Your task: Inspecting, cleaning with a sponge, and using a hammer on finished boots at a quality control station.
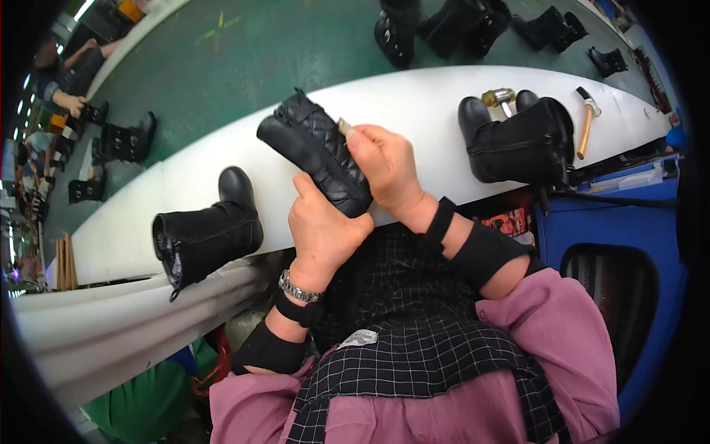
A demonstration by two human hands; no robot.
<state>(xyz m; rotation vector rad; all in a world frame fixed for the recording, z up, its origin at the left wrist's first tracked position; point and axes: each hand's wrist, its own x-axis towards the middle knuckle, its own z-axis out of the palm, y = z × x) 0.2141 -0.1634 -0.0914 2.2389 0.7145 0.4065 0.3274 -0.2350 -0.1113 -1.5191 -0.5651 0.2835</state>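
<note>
A black ankle boot [310, 152] with a quilted shaft is held tilted above the white table, in front of my body. My left hand [323, 226] is closed round the lower part of the boot. In the fingers of my right hand [388, 163] is a small tan block [345, 126], pressed against the side of the quilted shaft. Most of the block is hidden by the fingers. To the left, another black boot [211, 233] lies on its side by the table's near edge.
On the right of the white table [370, 92] lie a pair of black boots [514, 148], a yellow-headed mallet [498, 97] and a wooden-handled hammer [588, 122]. Several boots stand on the green surface [244, 66] beyond. A blue cabinet [614, 214] is at the right.
</note>
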